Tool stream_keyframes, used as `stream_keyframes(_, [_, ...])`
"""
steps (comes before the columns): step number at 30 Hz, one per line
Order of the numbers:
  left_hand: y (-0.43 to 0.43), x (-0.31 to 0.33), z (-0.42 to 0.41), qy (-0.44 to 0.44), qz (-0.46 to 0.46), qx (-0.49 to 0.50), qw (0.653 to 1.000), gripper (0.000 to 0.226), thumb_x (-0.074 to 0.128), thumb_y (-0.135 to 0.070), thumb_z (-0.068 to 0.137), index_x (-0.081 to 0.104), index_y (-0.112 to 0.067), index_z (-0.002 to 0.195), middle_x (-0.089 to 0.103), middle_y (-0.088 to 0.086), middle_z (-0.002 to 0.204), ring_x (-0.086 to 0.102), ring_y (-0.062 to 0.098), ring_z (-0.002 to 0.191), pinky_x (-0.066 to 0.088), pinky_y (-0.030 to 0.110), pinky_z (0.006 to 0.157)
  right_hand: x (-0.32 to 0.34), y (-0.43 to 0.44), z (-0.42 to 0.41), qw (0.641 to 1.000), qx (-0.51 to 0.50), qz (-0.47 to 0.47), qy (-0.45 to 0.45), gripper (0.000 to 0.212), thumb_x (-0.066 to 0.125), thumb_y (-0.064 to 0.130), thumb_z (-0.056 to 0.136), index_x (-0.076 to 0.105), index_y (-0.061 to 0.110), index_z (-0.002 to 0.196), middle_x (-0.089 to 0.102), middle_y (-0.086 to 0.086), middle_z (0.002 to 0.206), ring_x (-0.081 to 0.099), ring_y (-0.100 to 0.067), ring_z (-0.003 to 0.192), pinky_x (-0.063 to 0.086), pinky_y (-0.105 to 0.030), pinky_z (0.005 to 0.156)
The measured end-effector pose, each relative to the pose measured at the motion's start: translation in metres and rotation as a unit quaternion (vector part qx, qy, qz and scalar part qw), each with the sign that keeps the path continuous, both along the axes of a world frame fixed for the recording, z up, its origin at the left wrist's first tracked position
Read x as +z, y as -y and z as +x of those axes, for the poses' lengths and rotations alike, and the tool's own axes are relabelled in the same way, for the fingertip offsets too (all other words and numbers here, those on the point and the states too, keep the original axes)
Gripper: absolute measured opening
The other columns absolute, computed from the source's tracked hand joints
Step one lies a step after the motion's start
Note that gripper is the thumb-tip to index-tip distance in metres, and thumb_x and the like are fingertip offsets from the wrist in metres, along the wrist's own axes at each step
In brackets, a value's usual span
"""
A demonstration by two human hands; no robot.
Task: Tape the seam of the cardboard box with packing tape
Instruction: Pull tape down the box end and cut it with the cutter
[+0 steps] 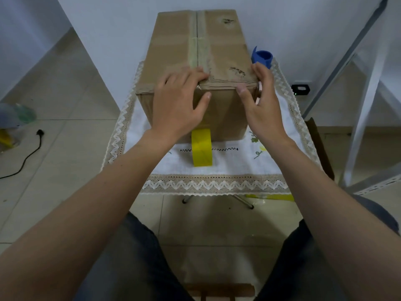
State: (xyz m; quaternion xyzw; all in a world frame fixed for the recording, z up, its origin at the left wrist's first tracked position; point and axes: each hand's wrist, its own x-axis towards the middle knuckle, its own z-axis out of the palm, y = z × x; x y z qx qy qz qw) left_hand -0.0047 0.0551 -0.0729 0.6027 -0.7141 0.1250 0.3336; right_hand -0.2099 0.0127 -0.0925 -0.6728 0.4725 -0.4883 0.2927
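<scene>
The cardboard box (173,51) stands on the tabletop (227,161), which is covered by a lace-trimmed cloth; its taped seam (198,40) runs down the middle of the top; the left hand (178,103) lies flat with fingers spread over the near end of that seam, thumb down on the front face; the right hand (260,101) clasps the near right corner, thumb on the front edge, fingers curled round the side; 1 yellow tape roll (202,147) stands on edge against the box front; a blue object (262,56) sits behind the right hand.
</scene>
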Motion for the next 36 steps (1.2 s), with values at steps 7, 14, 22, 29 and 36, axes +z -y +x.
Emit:
stream_keyframes(7, [-0.005,-0.009,-0.017,-0.022,-0.011,0.054,0.998,0.041,0.056,-0.038,0.098,0.063,-0.022,0.134,0.062,-0.006,0.146,0.053,0.022,0.138,0.026,0.045,0.118,-0.036,0.013,-0.036,0.987,-0.073,0.020,-0.140,0.039,0.039,0.017,0.105,0.052,0.021,0.141,0.057,0.003,0.146,0.048,-0.021,0.135,0.044,-0.042,0.111])
stream_keyframes(14, [-0.011,-0.005,-0.020,-0.022,0.030,0.049,0.998,0.045,0.054,-0.031,0.101,0.056,-0.017,0.143,0.055,0.000,0.155,0.041,0.025,0.150,0.014,0.053,0.128,-0.062,0.040,-0.051,0.872,-0.057,0.245,-0.420,0.053,0.041,0.011,0.097,0.044,0.018,0.149,0.032,-0.009,0.160,0.027,-0.045,0.142,0.032,-0.056,0.112])
stream_keyframes(22, [-0.022,-0.008,-0.031,-0.015,0.038,0.047,0.998,0.053,0.054,-0.032,0.099,0.052,-0.014,0.149,0.051,0.004,0.156,0.038,0.025,0.152,0.007,0.057,0.129,-0.069,0.030,-0.057,0.926,-0.068,0.180,-0.325,0.041,0.052,-0.001,0.096,0.061,0.017,0.132,0.055,-0.014,0.130,0.057,-0.040,0.116,0.051,-0.041,0.094])
stream_keyframes(29, [-0.036,-0.009,-0.031,-0.035,0.046,0.028,0.998,0.054,0.055,-0.029,0.099,0.050,-0.014,0.150,0.049,0.006,0.157,0.033,0.027,0.155,0.007,0.058,0.129,-0.061,-0.014,-0.036,0.965,-0.050,0.232,-0.115,0.023,0.057,0.016,0.102,0.058,0.020,0.125,0.067,-0.005,0.112,0.071,-0.022,0.064,0.048,-0.025,0.046])
stream_keyframes(36, [-0.060,-0.024,-0.033,-0.093,-0.004,0.048,0.995,0.026,0.062,-0.022,0.091,0.072,-0.022,0.115,0.062,0.002,0.130,0.048,0.032,0.131,0.033,0.047,0.104,-0.045,-0.038,-0.044,0.940,0.083,0.325,-0.058,0.015,0.056,0.018,0.103,0.063,0.013,0.116,0.072,-0.005,0.071,0.042,-0.013,0.037,0.033,-0.021,0.038])
